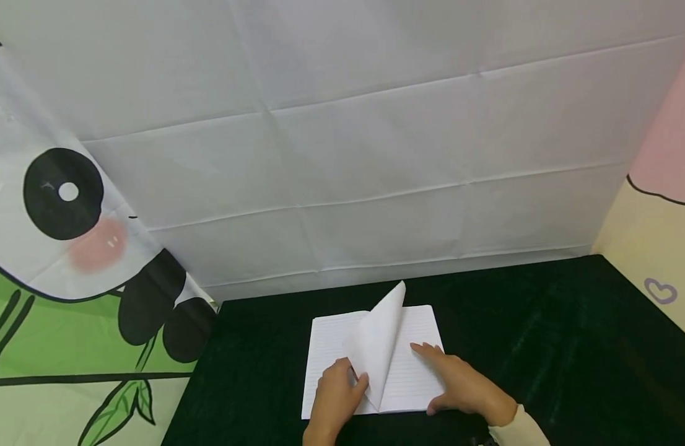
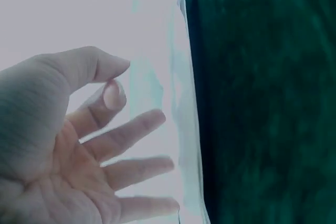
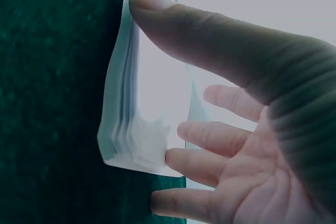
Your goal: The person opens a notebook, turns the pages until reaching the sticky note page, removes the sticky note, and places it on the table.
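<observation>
An open lined notebook (image 1: 417,371) lies on a dark green cloth. One leaf (image 1: 378,334) stands raised and curled near its middle, its top corner in the air. My left hand (image 1: 334,393) is over the lower left page and pinches the leaf's lower part. In the left wrist view, the thumb and index finger of the left hand (image 2: 89,140) come close together, the other fingers spread; glare hides the paper. Over the right page reaches my right hand (image 1: 462,384), fingers extended. In the right wrist view the right hand (image 3: 236,129) has its thumb at the notebook's edge (image 3: 118,119).
Dark green cloth (image 1: 543,347) covers the table around the notebook. A white creased sheet (image 1: 376,155) hangs behind it. Cartoon-printed cloth (image 1: 153,334) borders the left side, and a pink and cream panel (image 1: 660,248) the right.
</observation>
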The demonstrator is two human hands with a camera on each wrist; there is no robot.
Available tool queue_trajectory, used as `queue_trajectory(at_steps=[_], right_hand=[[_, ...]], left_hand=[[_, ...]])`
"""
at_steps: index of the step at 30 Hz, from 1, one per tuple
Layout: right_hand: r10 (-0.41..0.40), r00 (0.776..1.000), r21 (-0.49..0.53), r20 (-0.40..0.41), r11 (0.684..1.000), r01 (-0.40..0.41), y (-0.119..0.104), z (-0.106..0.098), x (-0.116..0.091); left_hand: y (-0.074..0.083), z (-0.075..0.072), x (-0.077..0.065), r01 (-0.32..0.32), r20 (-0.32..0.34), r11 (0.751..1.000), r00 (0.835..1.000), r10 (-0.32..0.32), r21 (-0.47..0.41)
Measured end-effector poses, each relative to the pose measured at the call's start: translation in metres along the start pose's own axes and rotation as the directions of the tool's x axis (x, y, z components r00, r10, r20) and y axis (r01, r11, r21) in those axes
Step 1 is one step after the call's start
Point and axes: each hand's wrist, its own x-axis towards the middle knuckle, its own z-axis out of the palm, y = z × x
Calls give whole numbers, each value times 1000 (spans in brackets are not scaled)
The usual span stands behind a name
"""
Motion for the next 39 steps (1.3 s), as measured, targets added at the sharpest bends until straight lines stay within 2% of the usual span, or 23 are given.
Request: queue_trajectory(at_steps=[3, 7, 9, 13, 16, 20, 26, 30, 34, 39], right_hand=[[-15, 1000, -2, 8, 1000, 15, -1, 2, 1], [-18, 1000, -11, 11, 1000, 18, -2, 2, 1], [-23, 1000, -16, 8, 1000, 23, -2, 2, 0], [-23, 1000, -18, 12, 1000, 23, -1, 2, -2], [-15, 1000, -17, 18, 1000, 15, -2, 2, -1], [-24, 999, -28, 27, 999, 25, -3, 1, 0], [-75, 996, -69, 41, 995, 77, -2, -1, -4], [-80, 996, -69, 46, 994, 83, 0, -2, -9], [-92, 993, -58, 70, 994, 96, 0, 1, -9], [-106, 990, -64, 92, 992, 112, -1, 5, -6]], left_hand=[[-4, -5, 2, 80, -79, 997, 994, -78, 15], [-9, -12, 4, 183, -154, 983, 972, -178, 23], [-12, -13, 4, 188, -179, 982, 967, -179, 33], [-17, -13, 4, 142, -208, 989, 969, -132, 34], [-20, -15, 5, 160, -211, 987, 965, -153, 18], [-27, -22, 7, 220, -197, 975, 957, -214, 13], [-38, -30, 6, 235, -165, 970, 961, -221, 67], [-41, -31, 5, 235, -140, 970, 964, -225, 63], [-48, -34, 3, 257, -143, 965, 958, -249, 44], [-54, -41, -1, 282, -122, 957, 954, -273, 67]])
